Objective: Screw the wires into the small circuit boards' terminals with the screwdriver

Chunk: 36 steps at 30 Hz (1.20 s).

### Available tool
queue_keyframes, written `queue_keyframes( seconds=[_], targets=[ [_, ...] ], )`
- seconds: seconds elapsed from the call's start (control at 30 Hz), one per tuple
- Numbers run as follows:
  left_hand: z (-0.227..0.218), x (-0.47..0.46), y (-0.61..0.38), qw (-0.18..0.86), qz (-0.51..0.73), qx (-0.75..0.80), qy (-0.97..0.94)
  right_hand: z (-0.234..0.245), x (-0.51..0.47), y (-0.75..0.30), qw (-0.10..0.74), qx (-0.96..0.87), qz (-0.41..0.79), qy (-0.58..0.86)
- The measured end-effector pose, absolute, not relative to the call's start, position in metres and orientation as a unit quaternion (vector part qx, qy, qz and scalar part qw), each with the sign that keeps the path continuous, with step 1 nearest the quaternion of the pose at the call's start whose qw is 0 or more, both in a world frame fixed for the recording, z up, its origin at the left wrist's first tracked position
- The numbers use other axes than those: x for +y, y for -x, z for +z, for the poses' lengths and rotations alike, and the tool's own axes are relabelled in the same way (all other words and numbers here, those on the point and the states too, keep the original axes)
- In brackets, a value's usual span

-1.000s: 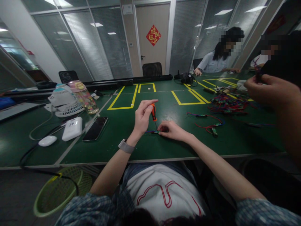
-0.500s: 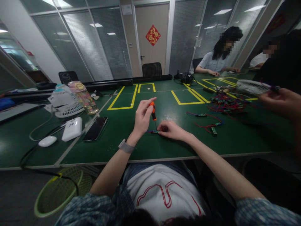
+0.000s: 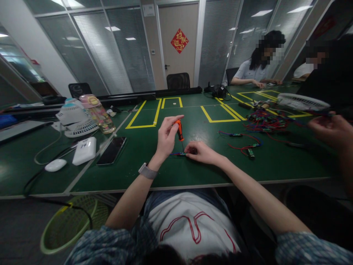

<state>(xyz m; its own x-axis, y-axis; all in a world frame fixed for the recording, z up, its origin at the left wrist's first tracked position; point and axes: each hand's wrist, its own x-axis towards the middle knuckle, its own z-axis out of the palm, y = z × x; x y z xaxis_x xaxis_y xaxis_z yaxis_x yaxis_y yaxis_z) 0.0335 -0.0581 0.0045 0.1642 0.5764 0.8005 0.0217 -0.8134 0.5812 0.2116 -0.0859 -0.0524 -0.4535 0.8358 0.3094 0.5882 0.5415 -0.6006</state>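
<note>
My left hand (image 3: 166,138) pinches a small orange-handled screwdriver (image 3: 179,131), held upright with its tip down on a little circuit board (image 3: 181,154) with red and blue wires. My right hand (image 3: 200,152) lies on the green table (image 3: 171,173) with its fingers closed on the board's right end, pressing it to the table. A grey watch sits on my left wrist.
Left of my hands lie a black phone (image 3: 111,150), a white power bank (image 3: 84,150), a white mouse (image 3: 55,165), a white fan (image 3: 74,119) and a pink bottle (image 3: 97,113). Wired boards (image 3: 249,149) and a tangle of wires (image 3: 263,122) lie right. Another person's hand (image 3: 329,130) hovers far right.
My hands stay on the screwdriver and board; the left fingers have shifted slightly on the handle. The other person's hand at the right has dropped lower and moved away from the white fan.
</note>
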Motion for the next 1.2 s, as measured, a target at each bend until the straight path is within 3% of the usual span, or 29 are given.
queue_keyframes(
  seconds=[1.2],
  targets=[
    [0.0024,-0.0593,-0.0358,0.242,0.614,0.220,-0.718,-0.0508,-0.0864,-0.2109,0.287,-0.826,0.205,0.440]
  ],
)
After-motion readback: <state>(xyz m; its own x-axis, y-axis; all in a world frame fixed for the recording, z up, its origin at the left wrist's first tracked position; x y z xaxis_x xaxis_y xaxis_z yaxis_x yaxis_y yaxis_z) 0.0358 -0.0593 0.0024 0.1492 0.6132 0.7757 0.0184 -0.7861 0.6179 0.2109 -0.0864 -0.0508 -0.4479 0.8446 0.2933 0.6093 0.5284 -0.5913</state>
